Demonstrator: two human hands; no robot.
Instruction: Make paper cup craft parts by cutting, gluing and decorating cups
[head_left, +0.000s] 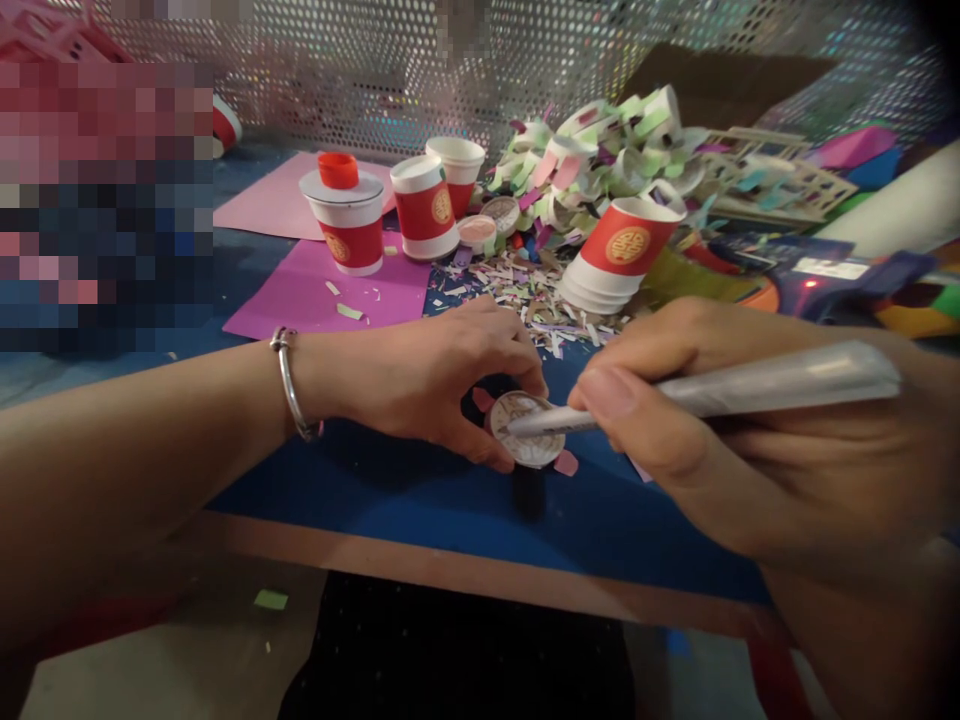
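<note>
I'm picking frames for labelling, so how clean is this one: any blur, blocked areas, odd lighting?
Head view: pixelated blocks mask the upper left; the right hand and its silver pen look soft and oversized up close; corners darken; the round disc under the left hand stays readable.

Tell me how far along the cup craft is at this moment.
Done: two red cups stand upside down, one capped with a disc and red bottle cap. In hand: the left hand steadies a small round disc while the right hand works a silver pen on it. Left: a stack of cups lies untouched.
</note>
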